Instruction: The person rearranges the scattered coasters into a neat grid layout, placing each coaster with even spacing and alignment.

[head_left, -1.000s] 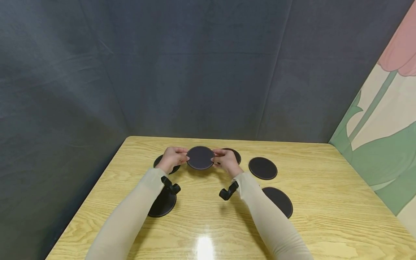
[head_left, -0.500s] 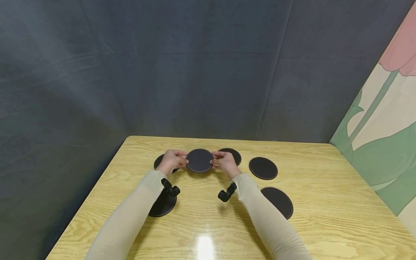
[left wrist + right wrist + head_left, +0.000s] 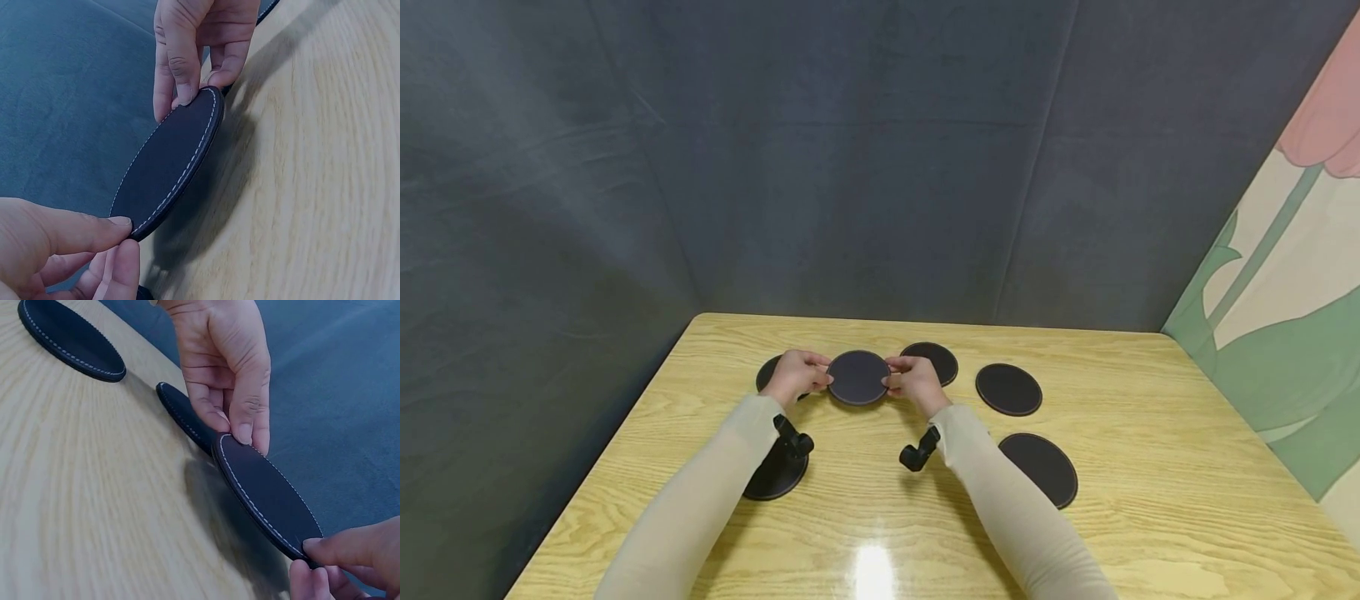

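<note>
The held disc [image 3: 858, 377] is raised above the table [image 3: 865, 492]. The left hand [image 3: 796, 377] and right hand [image 3: 919, 384] pinch its left and right rims, thumbs on the upper face. Expected handling: light, fairly stiff, not fragile, slight slip risk; grip opposite points of the stitched rim. Just right of the held disc, partly behind the right hand, lies a second disc [image 3: 936, 360]; to its left, partly hidden by the left hand, a third disc [image 3: 767, 372]. Both limit low sideways clearance. Farther out: front-left, a fourth disc [image 3: 778, 478]; right, a fifth disc [image 3: 1009, 389]; front-right, a sixth disc [image 3: 1045, 468]. Behind it hangs dark cloth [image 3: 865, 167].
</note>
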`<control>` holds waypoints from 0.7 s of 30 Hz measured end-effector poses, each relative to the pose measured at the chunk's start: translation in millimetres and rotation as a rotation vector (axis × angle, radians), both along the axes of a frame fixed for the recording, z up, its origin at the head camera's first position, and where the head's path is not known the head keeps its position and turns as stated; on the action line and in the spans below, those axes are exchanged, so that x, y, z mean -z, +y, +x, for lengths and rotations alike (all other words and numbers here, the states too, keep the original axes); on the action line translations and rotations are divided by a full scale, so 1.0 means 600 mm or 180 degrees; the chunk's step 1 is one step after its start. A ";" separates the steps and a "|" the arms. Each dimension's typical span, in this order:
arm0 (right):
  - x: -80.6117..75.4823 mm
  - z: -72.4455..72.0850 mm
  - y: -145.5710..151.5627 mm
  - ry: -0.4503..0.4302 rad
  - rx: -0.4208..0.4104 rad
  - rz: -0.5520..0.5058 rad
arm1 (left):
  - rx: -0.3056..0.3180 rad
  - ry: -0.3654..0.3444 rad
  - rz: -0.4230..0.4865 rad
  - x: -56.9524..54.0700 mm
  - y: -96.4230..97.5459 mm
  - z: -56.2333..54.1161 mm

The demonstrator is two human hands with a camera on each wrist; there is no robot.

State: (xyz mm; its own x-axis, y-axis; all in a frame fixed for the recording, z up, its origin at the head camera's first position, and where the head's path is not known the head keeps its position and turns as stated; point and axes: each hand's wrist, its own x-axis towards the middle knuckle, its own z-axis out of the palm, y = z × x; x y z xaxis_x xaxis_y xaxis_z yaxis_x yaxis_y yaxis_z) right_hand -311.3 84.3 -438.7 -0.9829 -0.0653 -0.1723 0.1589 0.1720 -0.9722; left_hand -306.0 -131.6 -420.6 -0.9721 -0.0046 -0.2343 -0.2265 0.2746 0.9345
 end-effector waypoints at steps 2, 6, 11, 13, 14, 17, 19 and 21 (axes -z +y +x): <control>0.004 0.000 -0.001 -0.0001 -0.0007 0.0022 | 0.0003 -0.0003 -0.0014 0.002 0.000 -0.001; 0.007 0.000 -0.003 -0.0010 -0.0016 0.0064 | 0.0016 0.0020 -0.0027 0.005 -0.001 -0.002; 0.009 -0.001 -0.006 -0.0034 -0.0014 0.0120 | 0.0028 0.0011 -0.0032 0.006 -0.001 -0.003; 0.011 -0.001 -0.008 -0.0026 -0.0021 0.0145 | 0.0031 -0.0003 -0.0045 0.007 -0.002 -0.003; 0.012 -0.001 -0.009 -0.0023 -0.0020 0.0163 | 0.0037 -0.0005 -0.0056 0.007 -0.002 -0.003; 0.013 -0.002 -0.011 -0.0007 -0.0015 0.0227 | 0.0053 -0.0008 -0.0089 0.008 -0.003 -0.002; 0.013 -0.003 -0.011 -0.0009 -0.0005 0.0253 | 0.0052 -0.0021 -0.0118 0.008 -0.003 -0.002; 0.013 -0.004 -0.012 -0.0009 0.0001 0.0298 | 0.0060 -0.0024 -0.0132 0.009 -0.003 -0.002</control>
